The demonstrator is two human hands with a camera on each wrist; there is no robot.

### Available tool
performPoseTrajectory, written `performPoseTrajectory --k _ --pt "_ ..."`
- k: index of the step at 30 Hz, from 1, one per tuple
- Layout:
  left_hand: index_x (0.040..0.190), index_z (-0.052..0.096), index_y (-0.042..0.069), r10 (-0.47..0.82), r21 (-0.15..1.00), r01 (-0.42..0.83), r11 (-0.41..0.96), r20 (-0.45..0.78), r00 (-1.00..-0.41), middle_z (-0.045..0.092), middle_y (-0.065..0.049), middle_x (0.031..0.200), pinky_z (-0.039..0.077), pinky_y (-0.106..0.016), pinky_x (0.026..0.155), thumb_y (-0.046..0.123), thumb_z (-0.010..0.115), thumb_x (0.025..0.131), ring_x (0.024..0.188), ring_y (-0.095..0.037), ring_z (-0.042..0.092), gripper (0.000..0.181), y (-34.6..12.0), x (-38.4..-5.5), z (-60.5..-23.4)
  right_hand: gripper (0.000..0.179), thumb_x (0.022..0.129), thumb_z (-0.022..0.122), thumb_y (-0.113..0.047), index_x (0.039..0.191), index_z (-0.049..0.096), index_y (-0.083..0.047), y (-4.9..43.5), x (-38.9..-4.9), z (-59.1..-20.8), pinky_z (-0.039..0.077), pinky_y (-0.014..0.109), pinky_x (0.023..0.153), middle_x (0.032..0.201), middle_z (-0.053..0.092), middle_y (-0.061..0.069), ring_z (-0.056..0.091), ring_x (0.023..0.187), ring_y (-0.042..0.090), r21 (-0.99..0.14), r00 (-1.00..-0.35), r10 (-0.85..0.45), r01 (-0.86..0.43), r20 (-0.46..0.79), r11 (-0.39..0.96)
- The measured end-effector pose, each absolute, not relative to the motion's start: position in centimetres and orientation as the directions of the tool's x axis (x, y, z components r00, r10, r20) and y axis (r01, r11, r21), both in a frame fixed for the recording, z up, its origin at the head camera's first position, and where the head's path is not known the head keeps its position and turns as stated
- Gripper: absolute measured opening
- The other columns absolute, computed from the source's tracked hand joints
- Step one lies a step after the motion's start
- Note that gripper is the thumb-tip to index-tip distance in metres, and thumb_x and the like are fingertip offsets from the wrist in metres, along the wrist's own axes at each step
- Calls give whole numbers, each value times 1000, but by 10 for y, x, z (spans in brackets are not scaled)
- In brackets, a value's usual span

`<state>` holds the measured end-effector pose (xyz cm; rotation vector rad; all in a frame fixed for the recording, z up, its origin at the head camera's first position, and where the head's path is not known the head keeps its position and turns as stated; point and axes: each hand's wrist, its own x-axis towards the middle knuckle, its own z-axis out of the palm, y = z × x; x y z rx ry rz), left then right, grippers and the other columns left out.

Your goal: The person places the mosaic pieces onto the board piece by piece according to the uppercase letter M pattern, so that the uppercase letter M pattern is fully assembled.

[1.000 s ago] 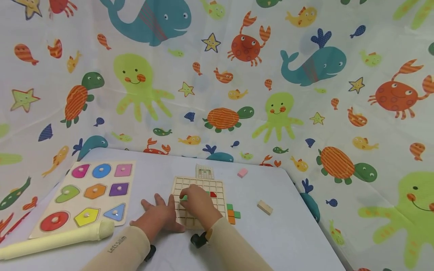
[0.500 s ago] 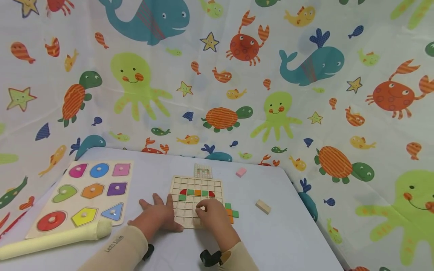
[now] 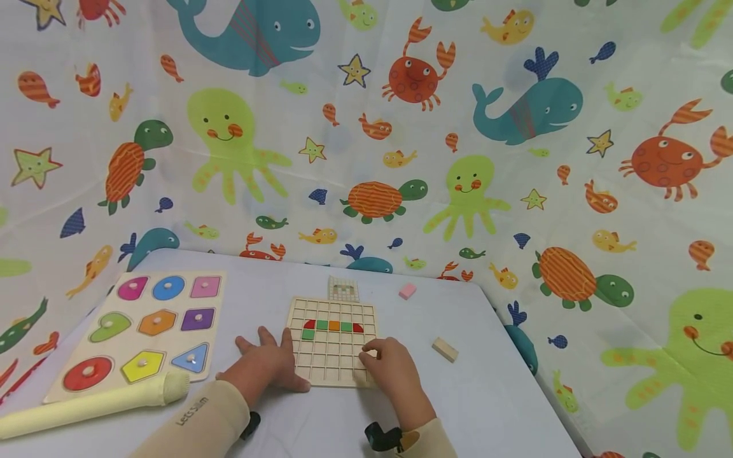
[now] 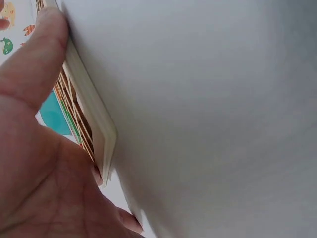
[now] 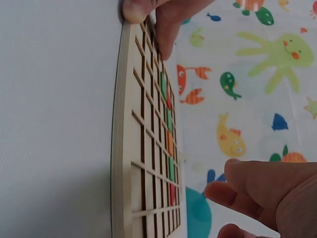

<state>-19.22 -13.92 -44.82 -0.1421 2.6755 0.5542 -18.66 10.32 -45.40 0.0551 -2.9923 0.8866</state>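
Observation:
A wooden grid board (image 3: 323, 364) lies on the white table in the head view. One row holds red quarter-round tiles (image 3: 357, 328) at both ends, with green tiles (image 3: 346, 327) and an orange tile (image 3: 335, 326) between. Another green tile (image 3: 308, 334) sits below the left red one. My left hand (image 3: 265, 364) rests at the board's left side, fingers spread, its thumb (image 4: 42, 54) against the near edge. Over the board's right edge hovers my right hand (image 3: 395, 367), fingers loosely bent; in the right wrist view nothing shows between them. It hides the area just right of the board.
A small pattern card (image 3: 343, 290) lies behind the board. Right of it are a pink block (image 3: 407, 291) and a plain wooden block (image 3: 445, 349). On the left lie a knobbed shape puzzle (image 3: 128, 331) and a pale yellow roll (image 3: 94, 407). A printed sea-animal curtain (image 3: 378, 165) hangs behind.
My right hand has left the green tile at the grid's left and moved right across the board to its right edge. It now covers the loose green and orange tiles there. My left hand stays put.

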Motion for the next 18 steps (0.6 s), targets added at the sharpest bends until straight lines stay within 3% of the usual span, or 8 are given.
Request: performPoseTrajectory --k 9,13,18 --pt "169 24 8 -21 343 -182 921 -422 -906 1 -45 168 23 -99 95 63 91 74 145 -81 -3 128 -138 -191 -444 21 94 78 -25 112 82 -16 130 -189 -459 45 32 64 95 63 3 53 80 18 -526 -999 13 -9 37 850" --pt "168 25 6 -15 346 -177 921 -423 -906 2 -46 167 23 -98 97 62 91 74 144 -82 -2 128 -137 -190 -443 31 92 83 -29 121 81 -19 144 -194 -460 43 31 61 96 61 4 52 78 19 -524 -999 35 31 -3 851" --pt "168 24 5 -10 352 -172 920 -419 -908 2 -47 167 21 -97 101 62 91 74 144 -83 -2 128 -136 -193 -447 50 84 91 -33 131 77 -23 162 -201 -460 46 33 65 99 60 5 53 83 20 -440 -998 19 40 -52 897"
